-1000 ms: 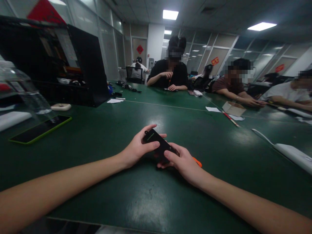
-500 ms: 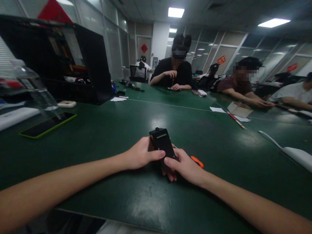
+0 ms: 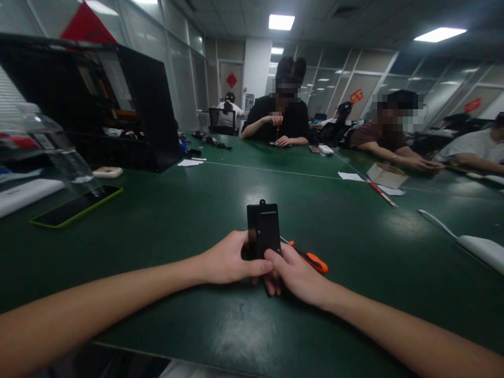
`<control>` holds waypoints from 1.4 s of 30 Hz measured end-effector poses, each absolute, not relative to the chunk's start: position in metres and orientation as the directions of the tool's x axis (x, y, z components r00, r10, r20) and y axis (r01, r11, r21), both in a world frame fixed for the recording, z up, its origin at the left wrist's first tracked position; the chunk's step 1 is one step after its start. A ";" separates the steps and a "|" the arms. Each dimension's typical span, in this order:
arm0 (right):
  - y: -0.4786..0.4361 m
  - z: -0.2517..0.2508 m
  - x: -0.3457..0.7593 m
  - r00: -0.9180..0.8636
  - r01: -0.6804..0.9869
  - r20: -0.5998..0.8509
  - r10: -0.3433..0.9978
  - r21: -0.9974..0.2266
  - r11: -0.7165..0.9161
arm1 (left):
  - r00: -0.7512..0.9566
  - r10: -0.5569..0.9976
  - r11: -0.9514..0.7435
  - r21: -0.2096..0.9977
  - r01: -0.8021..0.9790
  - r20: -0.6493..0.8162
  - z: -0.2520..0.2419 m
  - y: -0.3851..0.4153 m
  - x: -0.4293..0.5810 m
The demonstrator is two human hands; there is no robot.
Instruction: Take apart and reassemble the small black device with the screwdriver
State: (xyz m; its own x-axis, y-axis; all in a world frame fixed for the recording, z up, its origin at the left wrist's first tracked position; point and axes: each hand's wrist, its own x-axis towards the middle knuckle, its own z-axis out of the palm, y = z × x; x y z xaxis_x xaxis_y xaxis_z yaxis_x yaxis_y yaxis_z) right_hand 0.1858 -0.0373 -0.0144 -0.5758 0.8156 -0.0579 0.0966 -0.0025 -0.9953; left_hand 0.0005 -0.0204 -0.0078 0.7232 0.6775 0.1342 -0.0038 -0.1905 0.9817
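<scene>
Both my hands hold a small black rectangular case (image 3: 268,228) above the green table (image 3: 189,315). The case stands nearly upright, with a small ring tab on top, a narrow slot near its upper end and small screws in its face. My left hand (image 3: 232,260) grips its left side and lower end, thumb across the front. On the lower right, my right hand (image 3: 301,273) closes round it, its thumb meeting the left thumb; some fingers are hidden behind the case. Just beyond the right hand lies a screwdriver (image 3: 315,261) with an orange and black handle, partly covered.
On the left are a phone (image 3: 79,206) with a green edge, a clear plastic bottle (image 3: 59,144) and a large black open box (image 3: 151,110). A white device (image 3: 482,252) with a cable lies at right. Across the table, a person (image 3: 281,115) handles a small tool; others sit further right.
The black case has turned from leaning left to nearly upright, showing more of its left side. My left thumb has slid lower, and more of the screwdriver shows.
</scene>
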 end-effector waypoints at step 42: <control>-0.028 -0.014 0.191 -0.491 0.106 0.033 0.870 -0.989 0.098 | 0.665 0.740 0.198 0.915 -0.351 0.095 -0.011 -0.010 -0.008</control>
